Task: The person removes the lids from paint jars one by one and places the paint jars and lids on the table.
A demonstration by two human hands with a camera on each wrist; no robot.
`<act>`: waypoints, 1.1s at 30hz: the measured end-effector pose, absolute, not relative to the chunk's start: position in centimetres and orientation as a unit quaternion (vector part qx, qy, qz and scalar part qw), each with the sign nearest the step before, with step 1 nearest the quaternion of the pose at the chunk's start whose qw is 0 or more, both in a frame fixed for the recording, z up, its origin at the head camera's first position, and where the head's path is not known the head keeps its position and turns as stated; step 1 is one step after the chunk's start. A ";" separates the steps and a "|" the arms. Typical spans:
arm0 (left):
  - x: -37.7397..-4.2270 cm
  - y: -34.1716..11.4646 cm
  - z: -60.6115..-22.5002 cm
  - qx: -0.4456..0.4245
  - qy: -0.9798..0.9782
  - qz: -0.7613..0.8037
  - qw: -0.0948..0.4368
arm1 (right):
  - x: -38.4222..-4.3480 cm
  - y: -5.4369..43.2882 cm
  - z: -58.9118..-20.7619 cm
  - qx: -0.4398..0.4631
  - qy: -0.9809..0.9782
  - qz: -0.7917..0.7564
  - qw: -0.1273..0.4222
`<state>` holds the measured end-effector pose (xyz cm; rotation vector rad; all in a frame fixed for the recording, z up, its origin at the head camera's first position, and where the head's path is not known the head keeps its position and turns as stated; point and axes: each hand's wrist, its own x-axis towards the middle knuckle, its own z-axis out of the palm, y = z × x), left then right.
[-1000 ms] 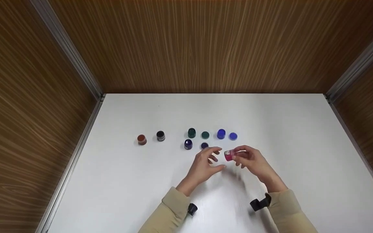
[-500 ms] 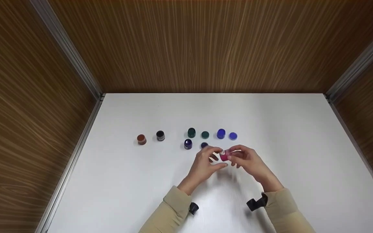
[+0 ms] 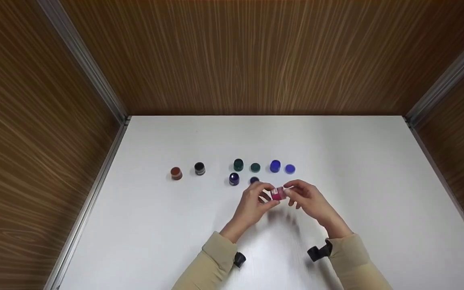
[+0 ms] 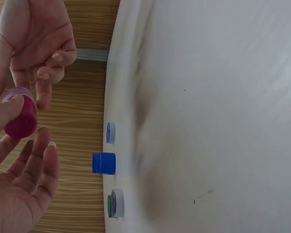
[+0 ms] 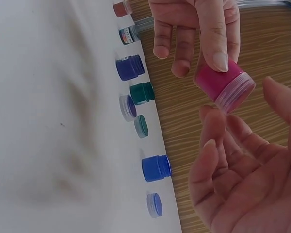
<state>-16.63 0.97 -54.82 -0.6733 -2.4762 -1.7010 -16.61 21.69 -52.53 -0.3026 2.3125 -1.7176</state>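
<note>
A small magenta paint jar (image 3: pixel 277 193), its clear ridged lid (image 5: pixel 236 92) on, is held tilted above the table between both hands. My left hand (image 3: pixel 251 204) pinches the jar's body between thumb and fingers. Around the lid end hovers my right hand (image 3: pixel 310 203); in the right wrist view its thumb stands well apart from the lid, and its fingertips are close below it. Whether those fingertips touch the lid, I cannot tell. Beyond the hands stand an uncapped purple jar (image 3: pixel 234 179), an uncapped green jar (image 3: pixel 238 165) and an uncapped blue jar (image 3: pixel 275 166).
Loose lids lie beside the uncapped jars: a green lid (image 3: pixel 255 167), a blue lid (image 3: pixel 290 169) and a purple lid (image 3: pixel 254 180), partly behind the left hand. Farther left are a brown jar (image 3: pixel 176 173) and a black jar (image 3: pixel 199 168). Wood-grain panels (image 3: pixel 232 56) border the white table (image 3: pixel 155 237).
The magenta jar has moved left from the right hand's grip into the left hand's fingers. The left hand has closed on it, and the right hand has loosened around the lid end.
</note>
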 end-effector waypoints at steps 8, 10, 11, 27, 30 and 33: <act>-16.8 0.9 -54.9 -0.195 -0.805 -0.560 0.023 | -16.7 20.7 -52.5 -0.086 0.809 -0.569 0.120; -16.7 0.9 -54.9 -0.195 -0.803 -0.563 0.024 | -16.8 20.4 -52.4 -0.085 0.811 -0.566 0.116; -16.7 0.9 -54.9 -0.195 -0.801 -0.565 0.025 | -16.8 20.3 -52.4 -0.084 0.812 -0.566 0.116; -16.8 1.1 -55.0 -0.190 -0.802 -0.566 0.027 | -16.9 19.4 -52.6 -0.081 0.815 -0.565 0.104; -16.8 1.1 -55.1 -0.188 -0.807 -0.558 0.034 | -16.8 19.4 -52.7 -0.084 0.817 -0.561 0.103; -16.8 1.1 -55.2 -0.190 -0.810 -0.554 0.038 | -16.7 19.5 -52.8 -0.082 0.821 -0.556 0.102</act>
